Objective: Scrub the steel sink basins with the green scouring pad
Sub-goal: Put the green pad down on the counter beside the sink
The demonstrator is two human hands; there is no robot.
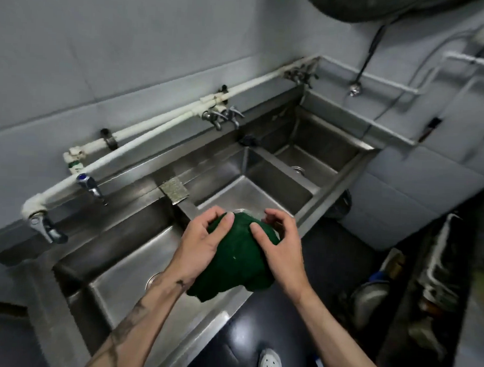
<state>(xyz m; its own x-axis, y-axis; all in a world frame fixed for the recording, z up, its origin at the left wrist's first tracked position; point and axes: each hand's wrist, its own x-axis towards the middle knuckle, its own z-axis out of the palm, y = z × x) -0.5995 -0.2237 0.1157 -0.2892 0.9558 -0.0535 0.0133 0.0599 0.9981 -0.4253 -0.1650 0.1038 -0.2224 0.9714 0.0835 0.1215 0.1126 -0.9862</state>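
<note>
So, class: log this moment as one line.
hands: left and right both grip green scouring pad | place: above sink | scrubbing: not started

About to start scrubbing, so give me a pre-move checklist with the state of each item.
1. Pad in hand: ok, left hand and right hand both grip it.
2. Pad ready to scrub: not ok, bunched up in the air.
3. Pad touching steel: not ok, held above the sink rim.
4. Middle basin free of items: ok.
5. Taps running: cannot tell.
6. Spare sponge: ok, on the divider.
</note>
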